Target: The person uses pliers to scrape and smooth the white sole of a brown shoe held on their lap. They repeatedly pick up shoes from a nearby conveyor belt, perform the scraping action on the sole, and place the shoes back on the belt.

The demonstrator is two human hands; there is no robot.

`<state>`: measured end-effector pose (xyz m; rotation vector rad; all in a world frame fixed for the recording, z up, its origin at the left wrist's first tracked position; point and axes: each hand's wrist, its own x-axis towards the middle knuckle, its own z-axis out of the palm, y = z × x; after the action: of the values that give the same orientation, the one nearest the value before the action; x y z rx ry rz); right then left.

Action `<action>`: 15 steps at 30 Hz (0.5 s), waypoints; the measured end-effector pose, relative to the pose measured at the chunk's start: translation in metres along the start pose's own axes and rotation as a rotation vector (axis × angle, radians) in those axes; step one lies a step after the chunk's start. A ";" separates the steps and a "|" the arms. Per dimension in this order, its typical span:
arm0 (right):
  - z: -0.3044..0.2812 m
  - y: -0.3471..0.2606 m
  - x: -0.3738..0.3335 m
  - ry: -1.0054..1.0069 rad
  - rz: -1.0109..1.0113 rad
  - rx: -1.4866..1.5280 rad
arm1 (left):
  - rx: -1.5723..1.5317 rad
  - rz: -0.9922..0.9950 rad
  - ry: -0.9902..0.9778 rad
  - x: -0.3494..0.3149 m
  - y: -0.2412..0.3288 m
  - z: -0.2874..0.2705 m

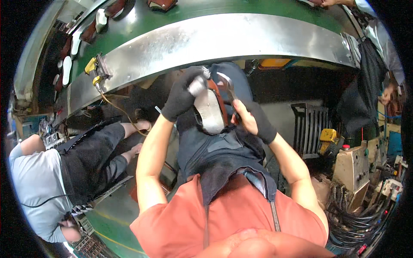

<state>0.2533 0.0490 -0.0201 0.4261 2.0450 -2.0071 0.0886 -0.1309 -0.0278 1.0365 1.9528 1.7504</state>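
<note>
- Your right hand [253,121] is gripping a metal-headed tool [229,85]; a firm handle hold likely aids control.
- Left of that hand, the brown shoe [210,114] is lying sole-up over your lap [193,146]; bracing it should help.
- Your left hand [183,96] is hovering or pressing beside its far end, blurred; its grip cannot be told. Keeping fingers clear seems wise.

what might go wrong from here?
The curved-headed metal tool in the black-gloved right hand is close to the black-gloved left hand; a slip might strike it. The brown shoe with a pale sole seems braced against the dark navy apron, so it could shift.
</note>
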 end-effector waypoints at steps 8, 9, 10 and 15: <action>0.040 0.011 -0.015 -0.092 0.125 0.616 | -0.457 -0.172 0.034 0.028 -0.022 0.033; 0.041 0.009 -0.014 -0.113 0.161 0.724 | -0.419 -0.242 0.115 0.023 -0.013 0.038; 0.041 0.006 -0.016 -0.182 0.225 0.907 | -0.428 -0.190 0.101 0.020 -0.014 0.038; 0.039 -0.001 -0.029 -0.258 0.306 0.844 | -0.441 -0.030 0.097 0.013 -0.008 0.032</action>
<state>0.2785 0.0093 -0.0088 0.5416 0.8474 -2.4633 0.0989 -0.0985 -0.0393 0.7755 1.5153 2.1159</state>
